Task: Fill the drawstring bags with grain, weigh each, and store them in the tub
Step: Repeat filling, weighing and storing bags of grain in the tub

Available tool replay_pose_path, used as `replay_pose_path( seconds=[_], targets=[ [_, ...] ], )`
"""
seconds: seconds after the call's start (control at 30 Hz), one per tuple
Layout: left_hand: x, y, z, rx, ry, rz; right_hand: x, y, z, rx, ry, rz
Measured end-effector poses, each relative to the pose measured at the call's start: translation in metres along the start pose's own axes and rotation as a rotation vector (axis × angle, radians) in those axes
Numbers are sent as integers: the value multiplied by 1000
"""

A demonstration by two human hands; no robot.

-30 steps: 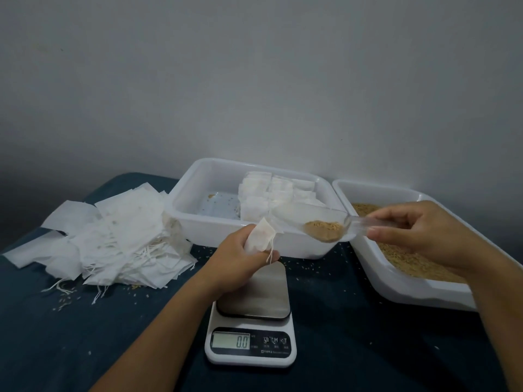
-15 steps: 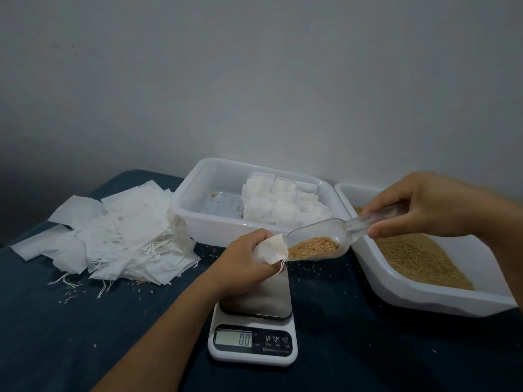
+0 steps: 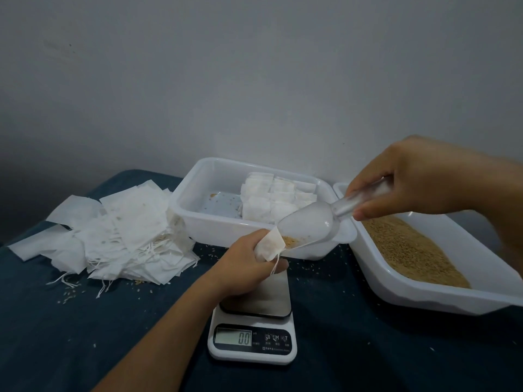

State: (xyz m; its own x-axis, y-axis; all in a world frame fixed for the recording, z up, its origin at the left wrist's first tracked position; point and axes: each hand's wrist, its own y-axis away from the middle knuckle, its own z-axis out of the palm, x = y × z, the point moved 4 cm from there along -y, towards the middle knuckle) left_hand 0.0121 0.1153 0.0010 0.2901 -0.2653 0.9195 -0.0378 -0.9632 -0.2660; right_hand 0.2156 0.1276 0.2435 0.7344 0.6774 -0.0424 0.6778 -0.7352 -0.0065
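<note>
You tipped the clear plastic scoop (image 3: 307,226), its handle pinched in your right hand (image 3: 418,179), and grain (image 3: 289,241) slid toward the drawstring bag (image 3: 270,246) gripped open in your left hand (image 3: 249,264), above the kitchen scale (image 3: 252,339) reading zero. Beyond your fingers (image 3: 278,266), filled bags (image 3: 271,203) already lined the storage tub (image 3: 198,222); a heap of empty bags (image 3: 113,236) waited left, unfilled.

a dark blue cloth (image 3: 85,335) covers the surface (stray grains scattered on it); grey wall (image 3: 254,80) behind.
</note>
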Motion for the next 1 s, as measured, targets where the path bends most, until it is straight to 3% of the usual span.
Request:
replay_pose_path(
  seconds=[0.23, 0.33, 0.4, 0.53, 0.63, 0.73, 1.0],
  targets=[
    [-8, -5, 2, 36, 59, -73, -31, 15, -9, 231, 469, -168],
    [-3, -3, 0, 65, 88, -67, -16, 25, -12, 341, 373, -277],
    [-3, -3, -1, 89, 98, -81, 20, 25, -16, 333, 265, -112],
    [0, -1, -1, 109, 107, -83, 132, 15, 1, 235, 141, 455],
    [1, -2, 0, 112, 78, -70, 196, 10, 56, -20, 249, 714],
    [0, -3, 0, 104, 61, -79, 227, 14, 103, -139, 272, 822],
    [-2, -1, 2, 86, 48, -89, 236, -4, 151, 23, -37, 750]
  ],
)
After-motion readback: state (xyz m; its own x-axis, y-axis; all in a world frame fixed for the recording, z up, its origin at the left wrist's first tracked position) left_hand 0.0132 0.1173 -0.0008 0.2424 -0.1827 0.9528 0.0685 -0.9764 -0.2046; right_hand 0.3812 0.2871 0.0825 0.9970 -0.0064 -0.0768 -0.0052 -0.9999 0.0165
